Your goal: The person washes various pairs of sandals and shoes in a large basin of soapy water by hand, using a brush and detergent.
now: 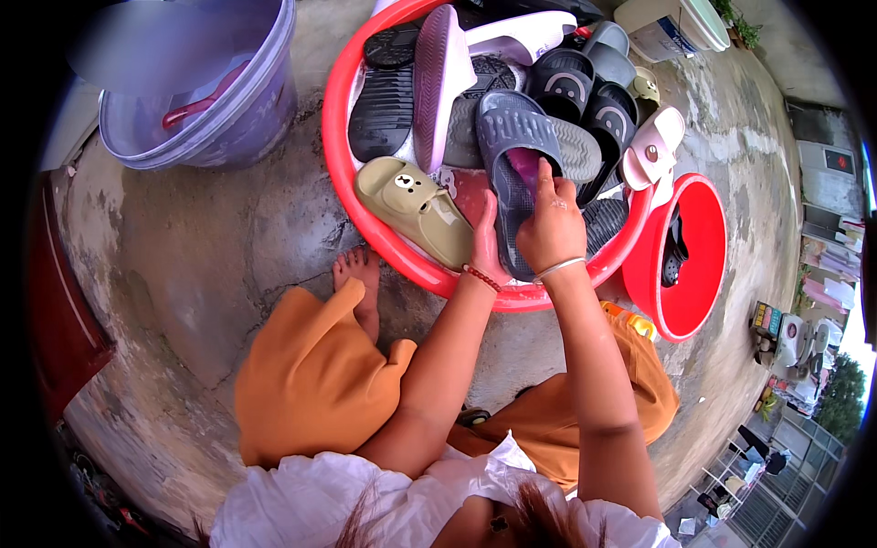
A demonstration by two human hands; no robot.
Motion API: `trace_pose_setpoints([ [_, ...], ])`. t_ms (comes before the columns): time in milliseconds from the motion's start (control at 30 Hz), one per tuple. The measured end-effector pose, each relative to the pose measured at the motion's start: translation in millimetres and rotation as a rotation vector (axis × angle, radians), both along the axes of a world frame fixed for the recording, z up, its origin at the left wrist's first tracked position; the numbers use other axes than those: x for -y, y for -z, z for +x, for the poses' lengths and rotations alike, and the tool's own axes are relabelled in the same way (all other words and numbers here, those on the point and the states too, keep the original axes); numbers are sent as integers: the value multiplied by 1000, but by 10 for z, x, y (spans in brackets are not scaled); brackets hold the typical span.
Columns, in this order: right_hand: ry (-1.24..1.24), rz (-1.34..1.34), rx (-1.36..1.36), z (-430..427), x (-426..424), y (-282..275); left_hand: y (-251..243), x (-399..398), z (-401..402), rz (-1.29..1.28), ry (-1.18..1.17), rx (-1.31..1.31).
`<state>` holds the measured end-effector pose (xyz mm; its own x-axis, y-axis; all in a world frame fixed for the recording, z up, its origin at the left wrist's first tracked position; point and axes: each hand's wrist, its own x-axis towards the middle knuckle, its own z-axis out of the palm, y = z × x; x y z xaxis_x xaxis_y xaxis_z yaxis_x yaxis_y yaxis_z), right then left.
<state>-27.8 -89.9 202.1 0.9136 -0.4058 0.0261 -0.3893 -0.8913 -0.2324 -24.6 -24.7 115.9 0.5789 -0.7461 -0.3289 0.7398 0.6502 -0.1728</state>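
Observation:
My left hand (490,243) is at the near end of a dark grey slide sandal (510,130), thumb up along its side, its fingers mostly hidden beneath the sole. In my right hand (558,222) is a pink-purple brush or scrubber (525,166), partly hidden under the sandal's strap, my index finger stretched along it. Both hands are over a large red basin (342,185) heaped with wet slippers. An olive slipper with a bear face (418,205) lies left of my left hand. Beyond are a lilac slipper (438,89) on its edge, black slippers with smiling faces (562,82) and a pale pink slipper (654,147).
A purple-grey bucket (274,123) with a red-handled dipper (205,96) stands at the upper left. A smaller red bucket (692,274) holding a black clog (675,253) touches the basin's right side. A white bucket (664,31) stands behind, on the concrete floor.

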Motion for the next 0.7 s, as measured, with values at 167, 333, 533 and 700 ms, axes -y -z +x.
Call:
trace_pose_setpoints([
  [167,-177,-346,-125,-390,-25,-114,-61,-120,101,-201,-68,47],
  [333,-143,-176,-162,-572,-230,-384,-105,-128,103,-159,21,93],
  [533,-26,-40,-47,504,98,338,-15,-67,83,83,53,69],
  [700,-11,197,-41,93,-208,191,115,-178,90,230,26,113],
])
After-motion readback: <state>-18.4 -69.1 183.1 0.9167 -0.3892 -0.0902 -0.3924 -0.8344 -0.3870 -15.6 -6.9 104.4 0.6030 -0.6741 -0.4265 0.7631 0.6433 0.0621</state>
